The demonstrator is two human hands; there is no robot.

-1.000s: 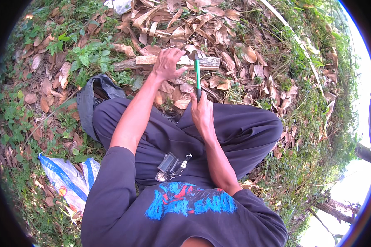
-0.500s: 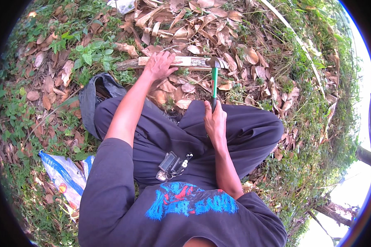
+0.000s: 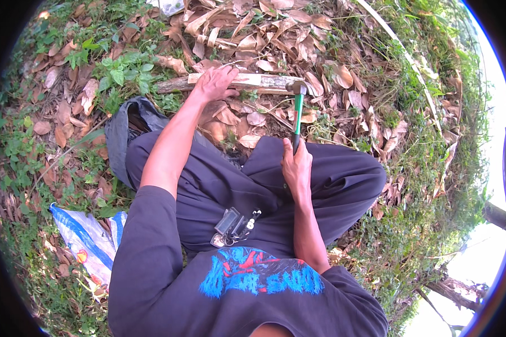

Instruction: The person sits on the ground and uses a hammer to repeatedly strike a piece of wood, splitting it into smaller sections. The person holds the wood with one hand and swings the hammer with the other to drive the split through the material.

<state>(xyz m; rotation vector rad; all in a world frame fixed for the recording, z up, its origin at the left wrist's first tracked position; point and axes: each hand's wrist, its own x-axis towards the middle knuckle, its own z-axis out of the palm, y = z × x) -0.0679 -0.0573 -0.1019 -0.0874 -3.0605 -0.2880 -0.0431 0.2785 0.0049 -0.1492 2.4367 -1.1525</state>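
A narrow pale wooden strip (image 3: 250, 80) lies across a darker, weathered length of wood (image 3: 174, 85) on the ground in front of my crossed legs. My left hand (image 3: 213, 86) holds the strip near its left end, fingers over the top and thumb on the near side. My right hand (image 3: 297, 167) is closed around the dark grip of a claw hammer with a green handle (image 3: 299, 109). The metal hammer head (image 3: 296, 87) is at the right end of the wood; whether it touches cannot be told. No nail can be made out.
Dry brown leaves (image 3: 253, 28) and low green plants (image 3: 121, 73) cover the ground. A dark grey bag (image 3: 117, 140) sits by my left knee, and a white sack with blue stripes (image 3: 87, 236) lies lower left. Small dark items on a cord (image 3: 233, 224) rest on my lap.
The hammer head has shifted slightly right and its handle leans more, with my right hand moving a little right. My left hand stays on the strip, nearly in the same place.
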